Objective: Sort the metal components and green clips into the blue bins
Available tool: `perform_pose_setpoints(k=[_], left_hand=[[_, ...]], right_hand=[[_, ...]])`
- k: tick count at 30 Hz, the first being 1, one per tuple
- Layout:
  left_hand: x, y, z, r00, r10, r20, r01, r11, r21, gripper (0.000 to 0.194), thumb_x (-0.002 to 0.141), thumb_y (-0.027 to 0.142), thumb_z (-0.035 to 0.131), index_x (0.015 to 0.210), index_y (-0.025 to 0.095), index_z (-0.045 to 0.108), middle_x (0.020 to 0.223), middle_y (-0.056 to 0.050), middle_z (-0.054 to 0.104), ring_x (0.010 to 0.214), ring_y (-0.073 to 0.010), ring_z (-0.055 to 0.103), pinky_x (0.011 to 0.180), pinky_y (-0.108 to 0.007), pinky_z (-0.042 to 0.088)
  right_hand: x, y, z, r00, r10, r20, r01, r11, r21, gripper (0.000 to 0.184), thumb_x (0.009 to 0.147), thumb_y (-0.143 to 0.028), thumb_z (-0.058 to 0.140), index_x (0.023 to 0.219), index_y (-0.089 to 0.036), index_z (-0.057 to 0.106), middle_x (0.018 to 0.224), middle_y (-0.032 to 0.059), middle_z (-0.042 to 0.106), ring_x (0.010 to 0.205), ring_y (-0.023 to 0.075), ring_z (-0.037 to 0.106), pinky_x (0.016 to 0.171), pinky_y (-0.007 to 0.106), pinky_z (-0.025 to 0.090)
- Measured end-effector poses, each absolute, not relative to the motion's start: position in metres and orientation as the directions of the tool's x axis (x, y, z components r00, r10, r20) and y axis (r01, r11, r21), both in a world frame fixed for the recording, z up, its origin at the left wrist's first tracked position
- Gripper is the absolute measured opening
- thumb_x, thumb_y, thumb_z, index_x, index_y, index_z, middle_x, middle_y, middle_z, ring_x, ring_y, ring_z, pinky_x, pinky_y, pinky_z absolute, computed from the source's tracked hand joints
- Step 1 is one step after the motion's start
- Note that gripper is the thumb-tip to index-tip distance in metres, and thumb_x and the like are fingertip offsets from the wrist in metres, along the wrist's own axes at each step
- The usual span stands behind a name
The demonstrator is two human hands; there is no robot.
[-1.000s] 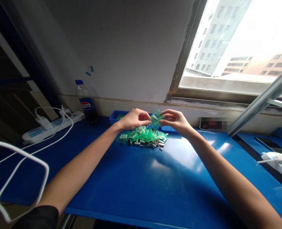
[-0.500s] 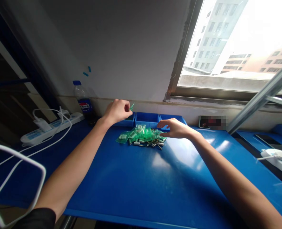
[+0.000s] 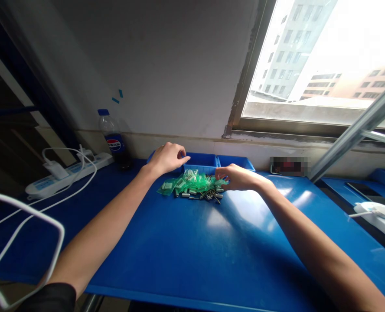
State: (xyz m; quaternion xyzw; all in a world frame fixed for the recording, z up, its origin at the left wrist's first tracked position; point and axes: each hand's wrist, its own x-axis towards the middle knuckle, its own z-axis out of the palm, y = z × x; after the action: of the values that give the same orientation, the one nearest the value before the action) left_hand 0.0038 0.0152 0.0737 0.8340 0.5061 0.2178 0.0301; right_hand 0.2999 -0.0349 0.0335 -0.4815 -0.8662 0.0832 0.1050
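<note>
A heap of small green plastic bags (image 3: 189,183) and loose metal pins (image 3: 210,196) lies on the blue table (image 3: 212,247), in front of a row of blue bins (image 3: 201,161). My left hand (image 3: 167,158) hovers over the leftmost bin with its fingers loosely spread and nothing showing in them. At the heap's right edge my right hand (image 3: 237,177) has its fingers curled and pinched on a small green bag.
A cola bottle (image 3: 112,135) stands by the wall at the back left. Beside it lie a white power strip (image 3: 67,172) with plugs and a looping white cable (image 3: 26,216). A slanted metal rail (image 3: 358,134) and another white power strip (image 3: 379,214) are on the right.
My hands parted from the green bag held between them. The left carried it to the leftmost bin and no longer shows it. The right dropped to the heap's edge and closed.
</note>
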Motion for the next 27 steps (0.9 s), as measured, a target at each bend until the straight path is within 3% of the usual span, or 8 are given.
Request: perform_pose_setpoints(k=[3, 7, 9, 11, 14, 16, 22, 27], left_hand=[[0.006, 0.013, 0.073, 0.426, 0.843, 0.327, 0.800, -0.520, 0.298, 0.032, 0.089, 0.050, 0.070, 0.093, 0.021, 0.081, 0.087, -0.007, 0.080, 0.078, -0.0225, 0.073, 0.067, -0.028, 0.052], [0.010, 0.010, 0.073, 0.506, 0.808, 0.301, 0.706, -0.588, 0.395, 0.032, 0.089, 0.050, 0.070, 0.095, 0.020, 0.082, 0.088, -0.006, 0.081, 0.080, -0.0215, 0.074, 0.073, -0.028, 0.055], [0.012, 0.007, 0.074, 0.556, 0.782, 0.283, 0.637, -0.619, 0.460, 0.033, 0.089, 0.050, 0.071, 0.098, 0.020, 0.082, 0.091, -0.006, 0.081, 0.083, -0.0212, 0.075, 0.076, -0.028, 0.056], [0.015, 0.004, 0.076, 0.606, 0.751, 0.264, 0.559, -0.638, 0.530, 0.036, 0.088, 0.051, 0.073, 0.104, 0.020, 0.082, 0.095, -0.006, 0.082, 0.088, -0.0216, 0.076, 0.079, -0.028, 0.058], [0.019, 0.000, 0.077, 0.669, 0.702, 0.244, 0.430, -0.634, 0.643, 0.042, 0.085, 0.052, 0.077, 0.112, 0.020, 0.080, 0.103, -0.007, 0.082, 0.094, -0.0225, 0.077, 0.083, -0.029, 0.060], [0.022, -0.001, 0.077, 0.689, 0.680, 0.250, 0.364, -0.624, 0.692, 0.043, 0.084, 0.052, 0.078, 0.110, 0.017, 0.080, 0.103, -0.009, 0.082, 0.094, -0.0227, 0.077, 0.083, -0.030, 0.060], [0.024, -0.003, 0.078, 0.678, 0.687, 0.262, 0.324, -0.599, 0.732, 0.038, 0.086, 0.050, 0.077, 0.097, 0.014, 0.078, 0.093, -0.009, 0.081, 0.083, -0.0213, 0.074, 0.074, -0.030, 0.057], [0.019, 0.001, 0.082, 0.631, 0.728, 0.267, 0.387, -0.594, 0.705, 0.032, 0.083, 0.045, 0.076, 0.093, 0.014, 0.078, 0.091, -0.009, 0.081, 0.083, -0.0223, 0.075, 0.073, -0.030, 0.058]], right_hand=[[0.300, -0.035, 0.039, -0.512, 0.854, 0.094, 0.827, 0.520, -0.213, 0.037, 0.081, -0.009, 0.067, 0.113, -0.027, 0.074, 0.114, 0.0061, 0.081, 0.096, 0.0238, 0.076, 0.076, 0.029, 0.054], [0.302, -0.033, 0.046, -0.464, 0.854, 0.237, 0.834, 0.511, -0.208, 0.029, 0.087, -0.011, 0.062, 0.110, -0.026, 0.073, 0.109, 0.0066, 0.082, 0.092, 0.0247, 0.077, 0.076, 0.031, 0.053], [0.303, -0.034, 0.050, -0.413, 0.852, 0.320, 0.804, 0.507, -0.310, 0.021, 0.089, -0.017, 0.065, 0.107, -0.025, 0.073, 0.105, 0.0066, 0.083, 0.090, 0.0246, 0.078, 0.079, 0.033, 0.054], [0.301, -0.036, 0.053, -0.338, 0.867, 0.366, 0.714, 0.490, -0.501, 0.018, 0.089, -0.028, 0.072, 0.107, -0.023, 0.073, 0.103, 0.0077, 0.083, 0.091, 0.0255, 0.078, 0.082, 0.035, 0.056], [0.295, -0.038, 0.055, -0.297, 0.900, 0.318, 0.447, 0.426, -0.787, 0.039, 0.080, -0.042, 0.084, 0.109, -0.020, 0.070, 0.100, 0.0095, 0.082, 0.090, 0.0266, 0.078, 0.081, 0.038, 0.059], [0.289, -0.038, 0.054, -0.294, 0.908, 0.298, 0.298, 0.383, -0.874, 0.049, 0.072, -0.047, 0.090, 0.107, -0.019, 0.069, 0.094, 0.0086, 0.082, 0.085, 0.0256, 0.078, 0.078, 0.038, 0.060], [0.276, -0.037, 0.049, -0.191, 0.934, 0.301, 0.165, 0.332, -0.929, 0.053, 0.064, -0.052, 0.095, 0.096, -0.020, 0.066, 0.084, 0.0052, 0.081, 0.078, 0.0239, 0.077, 0.077, 0.037, 0.061], [0.270, -0.037, 0.044, -0.175, 0.941, 0.291, 0.149, 0.317, -0.937, 0.059, 0.071, -0.056, 0.090, 0.111, -0.021, 0.065, 0.088, 0.0072, 0.082, 0.083, 0.0261, 0.079, 0.085, 0.044, 0.063]])
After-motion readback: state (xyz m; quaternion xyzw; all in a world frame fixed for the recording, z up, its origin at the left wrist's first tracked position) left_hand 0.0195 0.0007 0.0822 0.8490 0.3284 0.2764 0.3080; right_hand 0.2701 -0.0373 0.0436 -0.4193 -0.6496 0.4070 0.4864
